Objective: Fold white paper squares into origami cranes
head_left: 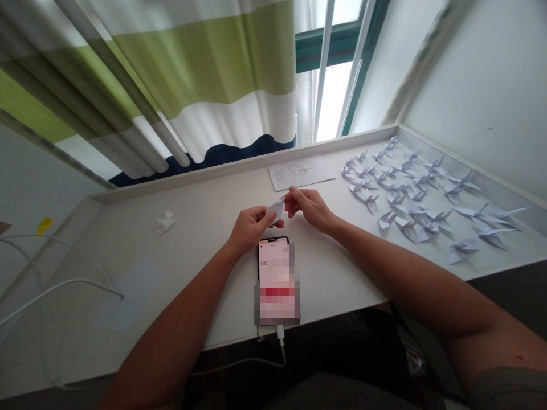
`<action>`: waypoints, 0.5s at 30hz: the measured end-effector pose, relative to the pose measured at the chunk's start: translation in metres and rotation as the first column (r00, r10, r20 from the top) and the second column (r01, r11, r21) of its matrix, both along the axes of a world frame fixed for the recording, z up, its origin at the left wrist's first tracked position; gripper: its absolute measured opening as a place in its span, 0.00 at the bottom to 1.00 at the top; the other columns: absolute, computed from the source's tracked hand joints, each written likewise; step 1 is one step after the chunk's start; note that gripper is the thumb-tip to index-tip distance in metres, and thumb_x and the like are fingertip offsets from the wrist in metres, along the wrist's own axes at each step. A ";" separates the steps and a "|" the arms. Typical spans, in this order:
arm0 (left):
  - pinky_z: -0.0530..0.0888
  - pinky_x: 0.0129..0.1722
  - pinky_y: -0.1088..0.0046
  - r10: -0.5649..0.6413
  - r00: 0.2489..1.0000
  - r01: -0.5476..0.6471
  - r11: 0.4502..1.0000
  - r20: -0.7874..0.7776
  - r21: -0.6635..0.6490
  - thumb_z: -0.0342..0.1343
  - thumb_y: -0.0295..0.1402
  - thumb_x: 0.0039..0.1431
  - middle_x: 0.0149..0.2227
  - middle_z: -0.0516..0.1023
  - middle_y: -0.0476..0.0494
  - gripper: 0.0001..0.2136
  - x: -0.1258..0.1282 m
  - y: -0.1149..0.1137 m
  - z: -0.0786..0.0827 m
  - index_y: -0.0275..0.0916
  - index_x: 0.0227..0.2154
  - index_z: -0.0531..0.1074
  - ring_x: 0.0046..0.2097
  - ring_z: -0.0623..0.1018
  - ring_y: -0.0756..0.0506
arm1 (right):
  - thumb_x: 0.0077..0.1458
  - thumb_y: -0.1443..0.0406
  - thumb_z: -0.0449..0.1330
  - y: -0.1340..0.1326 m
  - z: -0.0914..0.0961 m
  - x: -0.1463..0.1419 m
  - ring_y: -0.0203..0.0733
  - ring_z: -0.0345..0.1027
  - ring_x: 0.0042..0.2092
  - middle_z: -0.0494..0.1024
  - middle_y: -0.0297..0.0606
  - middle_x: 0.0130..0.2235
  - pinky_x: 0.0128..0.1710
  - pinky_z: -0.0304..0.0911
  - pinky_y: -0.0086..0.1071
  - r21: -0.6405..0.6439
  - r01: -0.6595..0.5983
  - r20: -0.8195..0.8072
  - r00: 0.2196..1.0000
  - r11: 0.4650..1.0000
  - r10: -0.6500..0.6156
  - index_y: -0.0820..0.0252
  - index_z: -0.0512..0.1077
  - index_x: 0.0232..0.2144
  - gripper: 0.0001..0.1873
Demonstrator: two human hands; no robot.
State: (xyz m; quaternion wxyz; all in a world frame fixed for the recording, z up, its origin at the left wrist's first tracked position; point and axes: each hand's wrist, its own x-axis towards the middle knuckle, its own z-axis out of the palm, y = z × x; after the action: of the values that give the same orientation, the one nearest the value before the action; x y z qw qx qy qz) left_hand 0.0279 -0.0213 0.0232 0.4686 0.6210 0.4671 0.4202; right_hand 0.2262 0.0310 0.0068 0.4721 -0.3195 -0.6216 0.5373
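Note:
Both hands meet over the middle of the white desk (205,216), just above a phone (277,282). My left hand (250,226) pinches the lower side of a small folded piece of white paper (277,209). My right hand (308,206) pinches the paper's upper tip with its fingertips. The paper is partly folded, and the fingers hide part of it.
Several finished paper cranes (410,193) are spread over the desk's right side. A printed sheet (301,172) lies at the back, a crumpled scrap (164,222) to the left, a flat pale sheet (128,293) nearer the left front. White cables (64,285) trail on the left; a striped curtain (179,80) hangs behind.

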 end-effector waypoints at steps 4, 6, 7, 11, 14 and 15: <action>0.79 0.47 0.63 -0.020 1.000 0.020 1.000 0.009 0.002 0.67 0.50 0.61 0.35 0.88 0.37 0.19 0.000 0.000 0.000 0.36 0.35 0.83 0.39 0.86 0.41 | 0.54 0.41 0.71 -0.005 0.003 -0.001 0.35 0.69 0.29 0.77 0.33 0.26 0.32 0.67 0.31 0.015 -0.070 0.034 0.997 0.997 0.069 0.61 0.79 0.30 0.28; 0.79 0.47 0.64 -0.049 0.999 0.049 0.999 0.012 -0.007 0.67 0.50 0.61 0.35 0.88 0.37 0.18 0.000 -0.001 0.000 0.36 0.36 0.84 0.40 0.86 0.41 | 0.55 0.44 0.72 -0.006 0.004 -0.001 0.35 0.68 0.29 0.77 0.33 0.26 0.32 0.66 0.31 0.029 -0.091 0.032 0.995 0.995 0.090 0.61 0.79 0.30 0.25; 0.79 0.47 0.64 -0.060 0.998 0.061 0.998 0.015 -0.015 0.68 0.50 0.61 0.35 0.88 0.37 0.19 0.000 -0.002 0.001 0.36 0.36 0.84 0.40 0.86 0.41 | 0.56 0.45 0.71 -0.007 0.004 0.000 0.35 0.68 0.29 0.77 0.33 0.26 0.32 0.65 0.31 0.038 -0.094 0.026 0.995 0.995 0.093 0.61 0.79 0.29 0.24; 0.79 0.45 0.64 -0.071 0.997 0.072 0.997 0.028 -0.038 0.69 0.49 0.60 0.36 0.88 0.37 0.18 -0.002 -0.002 0.002 0.35 0.36 0.83 0.39 0.86 0.40 | 0.59 0.46 0.70 -0.006 0.004 0.003 0.35 0.68 0.30 0.77 0.34 0.26 0.33 0.66 0.31 0.033 -0.134 -0.007 0.991 0.990 0.134 0.61 0.80 0.27 0.24; 0.79 0.45 0.64 -0.072 0.996 0.074 0.997 0.044 -0.029 0.69 0.49 0.59 0.35 0.88 0.36 0.18 -0.003 -0.001 0.002 0.35 0.35 0.83 0.39 0.86 0.40 | 0.60 0.45 0.69 -0.004 0.002 0.004 0.36 0.70 0.31 0.79 0.35 0.28 0.35 0.68 0.32 -0.006 -0.174 -0.029 0.984 0.985 0.174 0.61 0.81 0.30 0.25; 0.79 0.45 0.64 -0.071 0.996 0.072 0.997 0.050 -0.029 0.69 0.49 0.59 0.35 0.88 0.36 0.18 -0.003 -0.001 0.002 0.35 0.35 0.83 0.39 0.86 0.40 | 0.61 0.44 0.68 -0.003 0.002 0.004 0.36 0.71 0.32 0.80 0.36 0.29 0.36 0.69 0.32 -0.017 -0.182 -0.034 0.983 0.983 0.182 0.61 0.81 0.30 0.25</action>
State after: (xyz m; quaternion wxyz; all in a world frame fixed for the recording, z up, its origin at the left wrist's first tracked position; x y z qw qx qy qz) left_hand 0.0248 -0.0223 0.0255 0.5041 0.6195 0.4394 0.4111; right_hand 0.2297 0.0276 0.0084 0.4278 -0.2573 -0.6351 0.5894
